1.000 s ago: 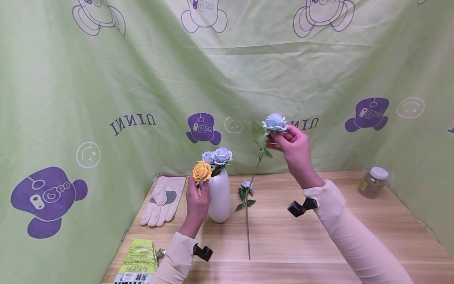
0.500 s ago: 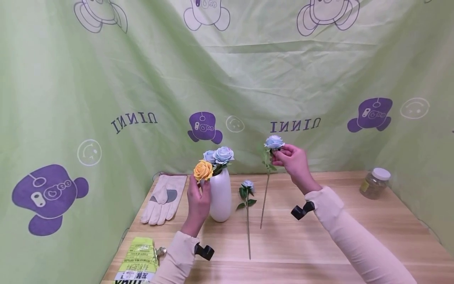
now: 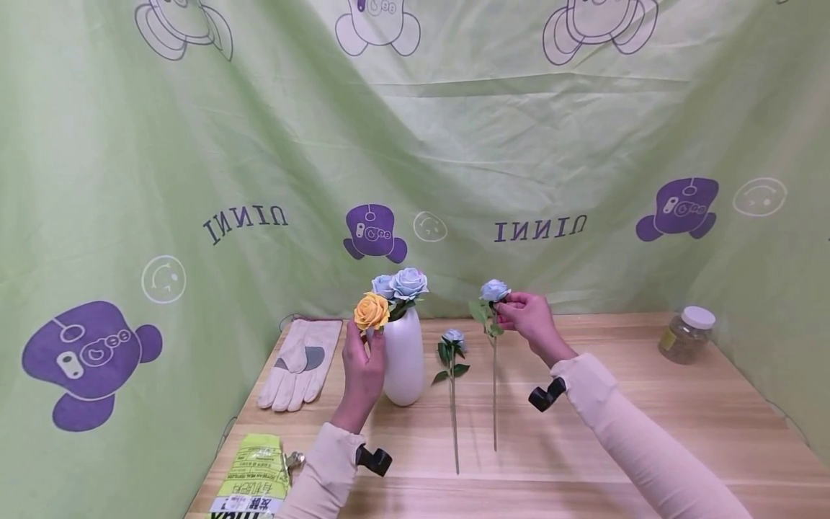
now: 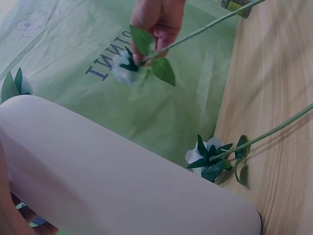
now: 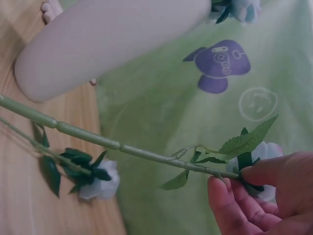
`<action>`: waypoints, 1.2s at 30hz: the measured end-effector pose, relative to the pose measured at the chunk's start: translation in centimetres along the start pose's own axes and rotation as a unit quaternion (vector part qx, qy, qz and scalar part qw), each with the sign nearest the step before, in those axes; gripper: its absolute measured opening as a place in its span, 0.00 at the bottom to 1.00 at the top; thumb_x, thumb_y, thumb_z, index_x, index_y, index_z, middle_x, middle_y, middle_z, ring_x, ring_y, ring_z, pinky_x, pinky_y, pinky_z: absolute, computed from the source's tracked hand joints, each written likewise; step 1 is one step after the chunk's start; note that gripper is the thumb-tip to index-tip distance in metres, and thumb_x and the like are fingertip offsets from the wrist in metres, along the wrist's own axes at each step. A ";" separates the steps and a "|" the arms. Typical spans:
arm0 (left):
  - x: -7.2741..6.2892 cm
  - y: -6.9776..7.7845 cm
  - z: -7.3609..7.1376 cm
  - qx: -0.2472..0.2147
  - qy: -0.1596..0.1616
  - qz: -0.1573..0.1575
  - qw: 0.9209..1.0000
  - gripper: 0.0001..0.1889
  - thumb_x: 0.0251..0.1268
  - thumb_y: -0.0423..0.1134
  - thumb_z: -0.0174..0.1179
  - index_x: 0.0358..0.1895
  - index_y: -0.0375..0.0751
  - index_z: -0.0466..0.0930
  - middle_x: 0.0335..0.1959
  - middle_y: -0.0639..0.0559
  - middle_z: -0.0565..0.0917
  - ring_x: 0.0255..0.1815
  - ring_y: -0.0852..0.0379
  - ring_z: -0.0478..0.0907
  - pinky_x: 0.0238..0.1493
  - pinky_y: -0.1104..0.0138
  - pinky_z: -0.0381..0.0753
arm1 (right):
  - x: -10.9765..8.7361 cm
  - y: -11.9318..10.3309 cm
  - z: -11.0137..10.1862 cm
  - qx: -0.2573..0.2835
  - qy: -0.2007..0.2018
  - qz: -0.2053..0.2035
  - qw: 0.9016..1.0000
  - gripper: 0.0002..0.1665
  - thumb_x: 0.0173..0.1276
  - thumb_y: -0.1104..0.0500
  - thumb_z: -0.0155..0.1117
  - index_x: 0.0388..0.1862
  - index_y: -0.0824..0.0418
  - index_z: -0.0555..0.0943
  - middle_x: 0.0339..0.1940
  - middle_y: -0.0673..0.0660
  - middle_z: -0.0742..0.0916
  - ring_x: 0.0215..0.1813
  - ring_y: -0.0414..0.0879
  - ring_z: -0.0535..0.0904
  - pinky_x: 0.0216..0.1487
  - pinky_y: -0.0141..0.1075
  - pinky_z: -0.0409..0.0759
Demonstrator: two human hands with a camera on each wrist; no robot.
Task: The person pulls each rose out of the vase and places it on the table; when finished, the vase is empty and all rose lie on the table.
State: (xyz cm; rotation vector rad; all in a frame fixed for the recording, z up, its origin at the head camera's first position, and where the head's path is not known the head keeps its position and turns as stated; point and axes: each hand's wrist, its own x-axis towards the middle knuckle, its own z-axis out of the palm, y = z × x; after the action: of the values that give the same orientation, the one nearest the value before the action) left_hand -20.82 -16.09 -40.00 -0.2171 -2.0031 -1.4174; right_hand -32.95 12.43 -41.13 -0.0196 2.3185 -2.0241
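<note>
My left hand [image 3: 363, 360] is beside the white vase [image 3: 403, 360], its fingertips curled at the base of a yellow rose [image 3: 372, 311]. That rose's stem is hidden; in the left wrist view only part of the hand [image 4: 7, 210] shows, by the vase. Two light-blue roses [image 3: 408, 283] stand in the vase's mouth. To the right, my right hand [image 3: 532, 324] pinches another blue rose [image 3: 495, 290] just under its bloom, with the stem [image 5: 146, 154] hanging down. A further blue rose [image 3: 454, 339] lies on the table between the vase and the right hand.
Grey-white work gloves [image 3: 300, 367] lie at the back left of the wooden table [image 3: 583, 447]. A green-yellow fertilizer bag [image 3: 251, 468] with a metal clip is at the front left. A clear jar [image 3: 686, 337] with a white lid stands at the back right. Green cloth [image 3: 292, 144] hangs behind.
My right hand has lowered the blue rose from high in front of the cloth toward the table, and its stem has swung more upright. The left hand has stayed by the vase.
</note>
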 end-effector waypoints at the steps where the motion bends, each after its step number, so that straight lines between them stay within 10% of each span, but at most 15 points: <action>1: 0.0 0.0 0.0 0.001 -0.001 0.000 1.000 0.23 0.73 0.32 0.51 0.66 0.24 0.64 0.60 0.30 0.76 0.65 0.40 0.73 0.66 0.42 0.74 | 0.2 0.4 0.0 -0.001 -0.001 0.004 1.000 0.24 0.70 0.66 0.62 0.63 0.75 0.73 0.42 0.66 0.89 0.28 0.37 0.85 0.36 0.31 0.87; 36: -0.1 0.0 0.0 0.013 0.001 -0.005 1.000 0.23 0.72 0.31 0.51 0.66 0.24 0.64 0.60 0.31 0.75 0.66 0.38 0.73 0.67 0.44 0.74 | 2.0 7.3 3.1 -0.047 -0.002 0.060 0.997 0.09 0.66 0.70 0.63 0.42 0.76 0.81 0.22 0.52 0.85 0.21 0.37 0.77 0.25 0.28 0.81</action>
State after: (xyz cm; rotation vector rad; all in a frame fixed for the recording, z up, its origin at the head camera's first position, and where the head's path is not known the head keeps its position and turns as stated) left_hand -20.73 -16.10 -40.01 -0.1939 -2.0231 -1.3971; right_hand -34.58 10.20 -48.85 0.1085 2.3504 -1.8572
